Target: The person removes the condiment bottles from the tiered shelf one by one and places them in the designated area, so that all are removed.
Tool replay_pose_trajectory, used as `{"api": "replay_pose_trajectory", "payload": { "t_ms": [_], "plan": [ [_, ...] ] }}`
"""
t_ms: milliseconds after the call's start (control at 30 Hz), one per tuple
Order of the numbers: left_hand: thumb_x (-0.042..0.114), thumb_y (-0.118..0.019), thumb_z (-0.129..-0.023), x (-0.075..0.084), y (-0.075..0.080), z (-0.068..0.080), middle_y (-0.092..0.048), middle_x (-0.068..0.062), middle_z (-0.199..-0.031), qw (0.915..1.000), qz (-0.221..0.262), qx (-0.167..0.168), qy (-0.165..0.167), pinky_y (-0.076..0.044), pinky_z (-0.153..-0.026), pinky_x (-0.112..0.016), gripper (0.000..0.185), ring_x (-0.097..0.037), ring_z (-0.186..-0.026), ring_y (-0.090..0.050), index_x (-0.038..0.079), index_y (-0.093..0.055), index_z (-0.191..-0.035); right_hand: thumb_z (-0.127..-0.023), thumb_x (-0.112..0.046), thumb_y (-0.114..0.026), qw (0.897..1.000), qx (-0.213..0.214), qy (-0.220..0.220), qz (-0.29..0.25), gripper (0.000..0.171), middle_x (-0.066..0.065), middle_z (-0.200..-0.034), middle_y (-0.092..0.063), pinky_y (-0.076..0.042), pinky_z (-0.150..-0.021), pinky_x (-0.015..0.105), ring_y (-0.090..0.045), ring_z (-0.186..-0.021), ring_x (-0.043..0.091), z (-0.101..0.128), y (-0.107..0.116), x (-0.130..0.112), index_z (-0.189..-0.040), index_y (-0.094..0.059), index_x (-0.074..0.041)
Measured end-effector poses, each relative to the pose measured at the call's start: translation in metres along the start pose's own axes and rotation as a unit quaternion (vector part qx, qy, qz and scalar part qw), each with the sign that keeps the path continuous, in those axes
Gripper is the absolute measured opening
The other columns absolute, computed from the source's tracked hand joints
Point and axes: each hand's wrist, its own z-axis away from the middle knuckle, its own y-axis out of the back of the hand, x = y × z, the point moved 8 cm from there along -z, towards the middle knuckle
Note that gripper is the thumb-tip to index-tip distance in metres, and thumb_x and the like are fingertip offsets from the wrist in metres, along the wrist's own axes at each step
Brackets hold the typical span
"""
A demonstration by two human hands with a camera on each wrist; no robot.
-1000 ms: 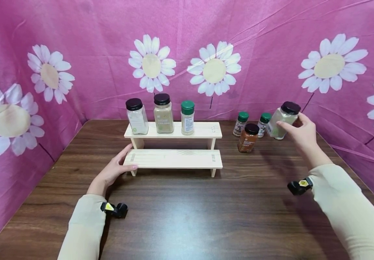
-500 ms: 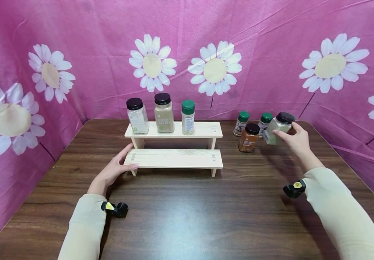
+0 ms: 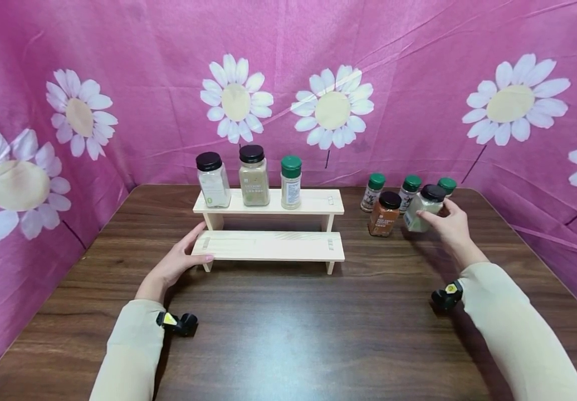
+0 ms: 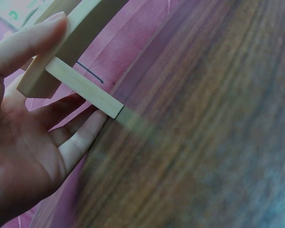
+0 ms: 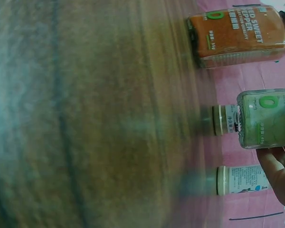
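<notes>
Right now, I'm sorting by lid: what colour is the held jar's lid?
The lid is black; the head view shows it best.

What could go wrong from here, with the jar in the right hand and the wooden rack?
The green jar in the right hand is close to the red pepper jar and the middle green-capped shaker, so it might knock one over. The left hand grips the end of the wooden rack; a sudden pull could perhaps make the three containers on its upper tier wobble or fall.
</notes>
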Motion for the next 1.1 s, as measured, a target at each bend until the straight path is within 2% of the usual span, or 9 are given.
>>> {"api": "replay_pose_trajectory", "payload": {
  "t_ms": [33,267,433,500,567,633,800,900,1100],
  "plan": [
    [0.0,-0.061,-0.076,0.0,0.0,0.0,-0.022,-0.016,-0.135,1.0,0.002,-0.001,0.0,-0.026,-0.088,-0.016,0.08,-0.017,-0.11,-0.032,0.011,-0.013,-0.139,-0.07,-0.012,-0.071,1.0,0.001,-0.003,-0.011,0.037,-0.013,-0.082,-0.057,-0.04,-0.063,0.011,-0.051,-0.076,0.0,-0.002,0.001,0.006,-0.104,-0.059,-0.013],
    [0.0,-0.061,-0.076,0.0,0.0,0.001,-0.023,-0.016,-0.135,1.0,0.004,0.001,-0.001,-0.026,-0.088,-0.016,0.08,-0.016,-0.109,-0.033,0.011,-0.013,-0.139,-0.071,-0.013,-0.07,0.999,0.01,-0.001,0.036,0.04,-0.015,-0.085,-0.055,-0.04,-0.065,0.011,-0.05,-0.079,0.0,-0.01,0.0,0.034,-0.108,-0.056,-0.015],
    [0.0,-0.061,-0.076,0.0,-0.001,0.0,-0.023,-0.016,-0.135,1.0,0.004,-0.001,-0.001,-0.026,-0.088,-0.017,0.079,-0.016,-0.109,-0.033,0.012,-0.013,-0.139,-0.069,-0.006,-0.069,1.0,0.015,-0.017,0.002,0.039,-0.013,-0.083,-0.055,-0.04,-0.063,0.011,-0.05,-0.076,0.001,-0.002,-0.003,0.023,-0.106,-0.057,-0.011],
    [0.0,-0.061,-0.076,0.0,-0.001,0.0,-0.023,-0.016,-0.134,1.0,0.002,0.0,-0.001,-0.025,-0.088,-0.017,0.079,-0.016,-0.109,-0.033,0.012,-0.014,-0.139,-0.068,-0.007,-0.069,1.0,0.009,-0.017,-0.004,0.038,-0.013,-0.082,-0.055,-0.04,-0.063,0.012,-0.049,-0.075,0.001,0.001,-0.005,0.019,-0.104,-0.057,-0.013],
    [0.0,-0.061,-0.076,0.0,-0.001,0.0,-0.023,-0.016,-0.134,1.0,0.0,0.0,-0.001,-0.026,-0.088,-0.017,0.079,-0.017,-0.109,-0.033,0.012,-0.014,-0.139,-0.068,-0.005,-0.07,0.999,0.015,-0.028,-0.022,0.036,-0.014,-0.08,-0.056,-0.04,-0.063,0.011,-0.05,-0.075,0.001,0.001,-0.005,0.024,-0.1,-0.058,-0.018],
    [0.0,-0.061,-0.076,0.001,-0.001,0.0,-0.023,-0.016,-0.134,1.0,0.0,0.001,-0.001,-0.026,-0.088,-0.017,0.079,-0.017,-0.108,-0.033,0.012,-0.014,-0.139,-0.069,-0.005,-0.068,0.999,0.016,-0.028,-0.008,0.036,-0.015,-0.082,-0.055,-0.04,-0.065,0.012,-0.05,-0.077,0.001,-0.001,-0.004,0.031,-0.1,-0.056,-0.021],
    [0.0,-0.06,-0.076,0.001,-0.001,0.0,-0.023,-0.015,-0.135,1.0,0.004,0.0,-0.001,-0.026,-0.088,-0.016,0.08,-0.016,-0.108,-0.033,0.012,-0.013,-0.139,-0.07,-0.001,-0.067,0.999,0.029,-0.042,-0.015,0.039,-0.013,-0.085,-0.055,-0.04,-0.065,0.011,-0.05,-0.079,0.003,-0.009,0.0,0.056,-0.103,-0.055,-0.017],
    [0.001,-0.061,-0.076,0.001,-0.001,0.001,-0.022,-0.014,-0.135,1.0,0.001,0.001,0.002,-0.025,-0.088,-0.017,0.08,-0.017,-0.11,-0.032,0.013,-0.013,-0.139,-0.069,0.0,-0.067,0.998,0.03,-0.046,-0.021,0.039,-0.012,-0.084,-0.055,-0.04,-0.065,0.012,-0.049,-0.079,0.003,-0.005,-0.002,0.047,-0.102,-0.055,-0.016],
    [0.002,-0.061,-0.077,0.001,-0.001,0.0,-0.02,-0.013,-0.137,0.9999,-0.008,0.002,0.009,-0.023,-0.09,-0.02,0.08,-0.02,-0.113,-0.028,0.014,-0.013,-0.139,-0.069,0.004,-0.064,0.997,0.011,-0.06,-0.042,0.036,-0.015,-0.08,-0.054,-0.038,-0.064,0.01,-0.048,-0.076,0.001,0.008,-0.009,0.017,-0.09,-0.053,-0.024]
  ]
}}
